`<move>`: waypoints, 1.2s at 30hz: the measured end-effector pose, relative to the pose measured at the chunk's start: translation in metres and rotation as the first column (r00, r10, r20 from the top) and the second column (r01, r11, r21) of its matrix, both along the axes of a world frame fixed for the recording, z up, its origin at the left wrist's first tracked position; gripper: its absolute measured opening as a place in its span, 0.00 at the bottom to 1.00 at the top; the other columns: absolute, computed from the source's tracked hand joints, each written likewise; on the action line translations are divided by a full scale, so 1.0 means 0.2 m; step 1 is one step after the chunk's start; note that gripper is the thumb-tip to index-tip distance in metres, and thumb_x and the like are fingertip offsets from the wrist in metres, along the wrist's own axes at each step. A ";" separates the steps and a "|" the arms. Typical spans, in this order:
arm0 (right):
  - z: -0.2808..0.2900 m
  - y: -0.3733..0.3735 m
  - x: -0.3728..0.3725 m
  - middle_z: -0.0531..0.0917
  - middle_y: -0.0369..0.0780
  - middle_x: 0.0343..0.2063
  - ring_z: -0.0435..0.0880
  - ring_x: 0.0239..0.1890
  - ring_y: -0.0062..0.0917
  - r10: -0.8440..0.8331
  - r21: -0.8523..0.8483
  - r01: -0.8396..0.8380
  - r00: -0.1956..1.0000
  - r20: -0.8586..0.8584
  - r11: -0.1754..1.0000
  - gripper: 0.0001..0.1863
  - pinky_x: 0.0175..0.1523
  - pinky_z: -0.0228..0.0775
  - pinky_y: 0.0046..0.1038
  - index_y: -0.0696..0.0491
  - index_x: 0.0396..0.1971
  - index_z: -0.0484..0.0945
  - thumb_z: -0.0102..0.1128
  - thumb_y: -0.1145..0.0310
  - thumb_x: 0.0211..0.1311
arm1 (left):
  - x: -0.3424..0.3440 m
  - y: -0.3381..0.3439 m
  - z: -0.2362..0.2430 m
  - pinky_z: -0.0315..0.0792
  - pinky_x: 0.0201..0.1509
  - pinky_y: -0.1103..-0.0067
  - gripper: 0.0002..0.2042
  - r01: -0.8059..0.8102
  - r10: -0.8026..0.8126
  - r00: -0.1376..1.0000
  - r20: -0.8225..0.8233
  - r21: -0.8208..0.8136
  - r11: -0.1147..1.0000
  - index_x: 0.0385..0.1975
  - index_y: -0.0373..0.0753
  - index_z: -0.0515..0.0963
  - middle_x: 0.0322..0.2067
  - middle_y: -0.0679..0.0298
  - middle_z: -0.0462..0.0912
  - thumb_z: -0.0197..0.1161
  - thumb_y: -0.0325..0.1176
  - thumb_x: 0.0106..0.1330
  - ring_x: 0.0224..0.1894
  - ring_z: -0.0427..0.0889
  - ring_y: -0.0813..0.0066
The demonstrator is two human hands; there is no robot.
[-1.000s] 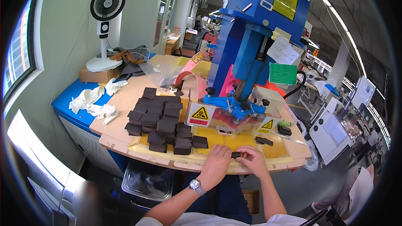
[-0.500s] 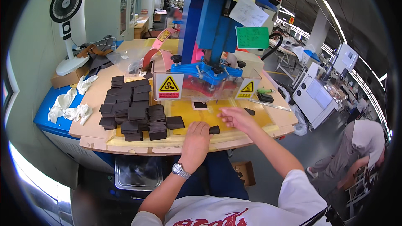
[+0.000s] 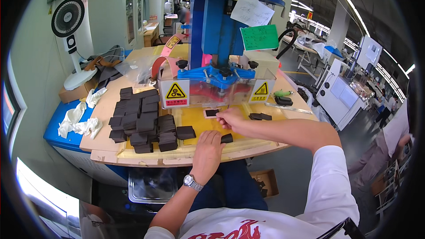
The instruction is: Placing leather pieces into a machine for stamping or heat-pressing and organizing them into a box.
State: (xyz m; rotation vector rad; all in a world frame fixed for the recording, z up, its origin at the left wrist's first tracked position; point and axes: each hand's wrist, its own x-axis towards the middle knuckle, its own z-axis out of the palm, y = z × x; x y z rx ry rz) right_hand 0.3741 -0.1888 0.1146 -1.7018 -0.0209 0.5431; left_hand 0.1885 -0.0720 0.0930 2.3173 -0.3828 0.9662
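My left hand (image 3: 207,150) rests at the table's near edge with its fingers curled. A small dark stack of flat pieces (image 3: 226,138) pokes out beside its fingers, partly hidden by them. Farther in, my right hand (image 3: 231,118) pinches at the edge of a dark rectangular piece (image 3: 211,113), which lies in a pale frame (image 3: 206,116) in front of the press's clear guard (image 3: 212,99). Many dark flat pieces (image 3: 145,125) stand in stacks to the left. One short stack (image 3: 185,132) sits nearer my left hand. Loose dark pieces (image 3: 260,116) lie right of my right hand.
The blue press (image 3: 221,31) rises over the yellow work surface (image 3: 201,126), with warning signs on its guard. A metal ruler (image 3: 290,108) and a dark object (image 3: 283,101) lie to the right. White gloves (image 3: 73,117) and a fan (image 3: 68,17) are at left.
My right hand has moved left to the pale frame, its fingers closing at the dark piece. More dark material now lies at the right. My left hand stays in place.
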 end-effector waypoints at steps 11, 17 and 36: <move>0.08 -0.40 -0.03 0.81 0.35 0.21 0.78 0.18 0.18 -0.116 0.251 0.105 0.993 0.030 0.962 0.09 0.21 0.75 0.25 0.51 0.29 0.79 0.65 0.68 0.71 | 0.01 0.00 0.00 0.74 0.66 0.58 0.17 -0.010 0.010 1.000 -0.010 -0.012 1.000 0.50 0.29 0.81 0.51 0.47 0.85 0.73 0.25 0.61 0.58 0.81 0.45; 0.11 -0.87 -0.25 0.86 0.34 0.30 0.79 0.24 0.14 0.056 0.060 -0.087 0.915 0.399 0.994 0.13 0.27 0.75 0.21 0.55 0.45 0.84 0.64 0.59 0.79 | 0.05 -0.01 0.06 0.75 0.64 0.58 0.15 0.023 -0.025 0.997 -0.080 -0.027 0.999 0.47 0.28 0.82 0.50 0.45 0.86 0.73 0.25 0.61 0.56 0.82 0.42; 0.01 -0.42 -0.25 0.83 0.44 0.63 0.89 0.45 0.22 0.350 0.201 -0.440 0.863 0.365 0.875 0.30 0.41 0.87 0.25 0.61 0.74 0.71 0.63 0.75 0.74 | 0.30 0.01 0.20 0.77 0.55 0.56 0.15 -0.134 0.164 0.972 -0.170 0.176 0.975 0.52 0.29 0.83 0.44 0.43 0.87 0.70 0.28 0.67 0.48 0.85 0.40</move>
